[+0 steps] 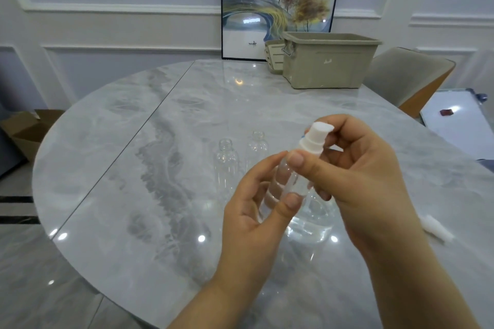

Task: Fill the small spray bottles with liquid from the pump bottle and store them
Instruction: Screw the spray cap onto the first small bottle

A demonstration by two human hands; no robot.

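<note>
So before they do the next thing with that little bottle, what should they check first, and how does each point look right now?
1. Small spray bottle held securely: ok, left hand grips its clear body.
2. White spray cap under control: ok, right hand has fingers on it.
3. Cap fully tight or loose: cannot tell.
4. Liquid inside the held bottle: cannot tell, the plastic is clear and fingers cover it.
5. Other bottles ready: two open clear bottles stand upright on the table without caps, ok for filling.
6. Storage bin reachable: ok, it sits open at the far side of the table.
</note>
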